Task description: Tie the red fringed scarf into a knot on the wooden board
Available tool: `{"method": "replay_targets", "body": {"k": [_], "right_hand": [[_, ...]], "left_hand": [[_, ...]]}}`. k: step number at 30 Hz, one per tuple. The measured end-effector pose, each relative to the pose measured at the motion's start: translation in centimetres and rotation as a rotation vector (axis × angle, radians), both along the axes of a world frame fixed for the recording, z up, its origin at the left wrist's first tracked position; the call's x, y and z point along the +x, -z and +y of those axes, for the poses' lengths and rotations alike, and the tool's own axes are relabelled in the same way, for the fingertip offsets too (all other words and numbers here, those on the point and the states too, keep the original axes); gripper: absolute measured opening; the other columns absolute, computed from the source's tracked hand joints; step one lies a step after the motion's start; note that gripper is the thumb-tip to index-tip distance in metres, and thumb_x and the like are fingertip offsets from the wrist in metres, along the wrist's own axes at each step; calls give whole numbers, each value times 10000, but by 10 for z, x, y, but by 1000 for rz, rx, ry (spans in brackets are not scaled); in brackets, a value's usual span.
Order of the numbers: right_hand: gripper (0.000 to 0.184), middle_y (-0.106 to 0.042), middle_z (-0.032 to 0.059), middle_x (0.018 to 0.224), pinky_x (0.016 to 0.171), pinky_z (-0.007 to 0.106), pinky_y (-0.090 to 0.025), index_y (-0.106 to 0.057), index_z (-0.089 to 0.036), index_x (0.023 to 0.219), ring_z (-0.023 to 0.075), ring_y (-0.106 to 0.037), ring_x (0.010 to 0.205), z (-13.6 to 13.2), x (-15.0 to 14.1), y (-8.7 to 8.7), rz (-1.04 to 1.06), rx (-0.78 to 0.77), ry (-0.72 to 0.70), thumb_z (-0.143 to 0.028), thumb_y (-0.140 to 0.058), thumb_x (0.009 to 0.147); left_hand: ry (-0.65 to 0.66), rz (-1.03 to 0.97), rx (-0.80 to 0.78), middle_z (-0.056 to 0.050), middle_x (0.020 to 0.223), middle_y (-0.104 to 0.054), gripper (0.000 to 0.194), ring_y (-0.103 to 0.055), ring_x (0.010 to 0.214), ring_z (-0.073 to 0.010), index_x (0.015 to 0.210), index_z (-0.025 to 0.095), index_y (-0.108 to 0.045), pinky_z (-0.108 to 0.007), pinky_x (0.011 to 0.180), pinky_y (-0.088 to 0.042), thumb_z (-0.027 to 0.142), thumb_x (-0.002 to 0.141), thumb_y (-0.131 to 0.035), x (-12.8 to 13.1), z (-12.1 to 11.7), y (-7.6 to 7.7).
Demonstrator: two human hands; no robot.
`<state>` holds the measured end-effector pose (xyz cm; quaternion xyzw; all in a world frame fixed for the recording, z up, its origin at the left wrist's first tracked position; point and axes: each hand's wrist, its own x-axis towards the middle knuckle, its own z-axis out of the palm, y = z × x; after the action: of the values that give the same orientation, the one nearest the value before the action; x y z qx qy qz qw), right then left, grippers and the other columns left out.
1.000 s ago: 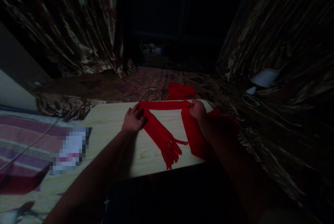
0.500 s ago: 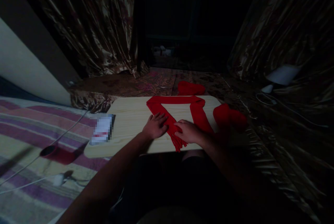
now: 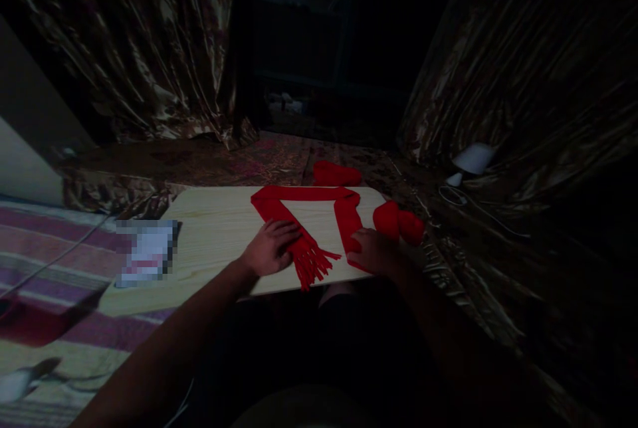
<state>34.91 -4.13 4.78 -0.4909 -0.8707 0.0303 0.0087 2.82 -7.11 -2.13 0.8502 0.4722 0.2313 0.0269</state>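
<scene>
A red scarf [image 3: 304, 193] lies folded into an angular arch on a pale wooden table [image 3: 214, 222]. Its fringed end [image 3: 312, 265] points toward me near the front edge. My left hand [image 3: 269, 247] rests flat on the left strip just above the fringe, fingers stretched out. On the right strip lies my right hand [image 3: 375, 252], its fingers apart and touching the cloth, partly dark. Beside that hand, bunched red fabric [image 3: 399, 220] hangs over the table's right side. Another red bundle [image 3: 336, 173] sits behind the far edge.
A blurred white packet [image 3: 147, 252] lies at the table's left end. Striped bedding [image 3: 54, 248] with a cable and a red object [image 3: 37, 321] is to the left. A small white lamp [image 3: 473, 159] stands at right. Patterned curtains [image 3: 174, 49] hang behind.
Both hands have left the scarf's far corners and come nearer me. My right hand was by the fringe half a second ago and has moved right, onto the other strip.
</scene>
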Motion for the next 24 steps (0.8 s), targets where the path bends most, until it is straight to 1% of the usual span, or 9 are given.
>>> {"method": "replay_targets", "body": {"k": [3,5,7,10,13,15,17,20,24], "right_hand": [[647,-625,178,1309,1018,383,-407,-639,-133,1262,322,-563,1212,-5,27,3,-46,-96,-41,-407,-796,697],[681,-618,178,1319,1012,388,-411,-629,-134,1280,325,-567,1207,-9,36,9,-73,-126,-69,-341,-816,659],[587,-650,168,1261,963,375,-435,-649,-141,1236,311,-602,1147,-13,38,15,-84,-131,-76,-258,-781,676],[426,-704,134,1152,866,329,-460,-672,-166,1179,266,-652,1033,-20,31,18,-44,-176,-64,-173,-664,753],[409,-716,112,1152,864,303,-449,-687,-183,1165,240,-650,1039,-25,19,13,40,-196,-99,-122,-599,770],[372,-730,86,1113,838,278,-446,-708,-188,1108,218,-654,1000,-26,12,9,127,-220,-133,-118,-595,760],[270,-745,53,982,753,250,-438,-726,-186,997,183,-658,872,-25,6,6,205,-254,-144,-141,-590,769],[159,-725,33,829,652,242,-397,-718,-178,871,156,-619,727,-22,1,8,212,-242,-127,-182,-595,771],[134,-715,26,821,645,240,-387,-697,-186,852,155,-605,732,-17,-3,14,259,-223,-68,-205,-601,759]], "left_hand": [[105,-7,-1,-94,1475,-547,630,-448,1389,-286,1411,206,-582,-474,1172,-324,283,786,-565,4,-4,0],[110,-8,-26,-104,1449,-569,632,-493,1347,-281,1417,197,-575,-449,1154,-361,271,790,-564,6,-4,1],[104,-1,-54,-101,1416,-597,627,-525,1308,-283,1408,209,-584,-443,1140,-381,265,784,-572,7,-3,3],[102,7,-41,-103,1386,-618,608,-536,1287,-290,1379,211,-609,-443,1131,-390,271,774,-589,7,0,5],[97,15,-12,-106,1369,-629,572,-548,1270,-285,1361,209,-621,-441,1108,-410,267,794,-572,7,1,6],[99,12,-1,-106,1365,-632,549,-554,1263,-280,1353,213,-626,-441,1095,-421,258,810,-557,7,1,7],[105,-1,5,-106,1361,-635,542,-558,1260,-280,1350,218,-628,-444,1088,-428,257,814,-558,7,0,6],[104,-17,-8,-102,1345,-646,550,-560,1259,-284,1350,235,-629,-452,1088,-430,265,803,-573,7,0,6],[78,-22,-30,-100,1319,-658,543,-563,1244,-282,1339,241,-632,-452,1087,-425,271,800,-575,7,2,7]]}}
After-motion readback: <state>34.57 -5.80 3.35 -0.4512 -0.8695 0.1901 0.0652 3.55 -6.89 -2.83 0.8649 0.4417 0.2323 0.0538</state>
